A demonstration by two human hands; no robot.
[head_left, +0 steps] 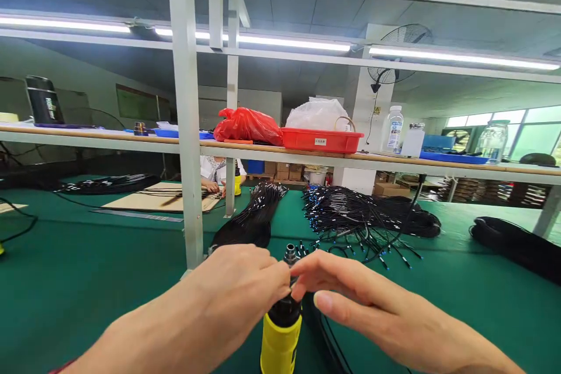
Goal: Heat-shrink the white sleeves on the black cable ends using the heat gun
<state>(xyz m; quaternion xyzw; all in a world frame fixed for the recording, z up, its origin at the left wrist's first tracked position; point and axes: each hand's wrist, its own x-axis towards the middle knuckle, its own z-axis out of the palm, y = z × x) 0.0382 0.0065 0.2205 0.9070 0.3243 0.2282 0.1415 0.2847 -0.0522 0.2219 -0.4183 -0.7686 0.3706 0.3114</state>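
Note:
A yellow and black heat gun [281, 339] stands upright at the bottom middle, its metal nozzle [290, 253] pointing up. My left hand [245, 283] is closed just in front of the nozzle, back of the hand towards me; whatever its fingers pinch is hidden. From the right, my right hand [350, 289] reaches in with bent fingers, their tips at my left fingertips. Its thumb stands apart from the fingers, and nothing shows between them. Dark cable [326, 342] lies on the green bench right of the heat gun.
Bundles of black cables [350, 210] with blue-tipped ends lie behind my hands, more [249, 216] beside them. A white post [186, 117] rises at left. The shelf [377, 161] above carries a red tray [322, 140], a red bag [248, 125] and bottles. Another person [214, 172] works opposite.

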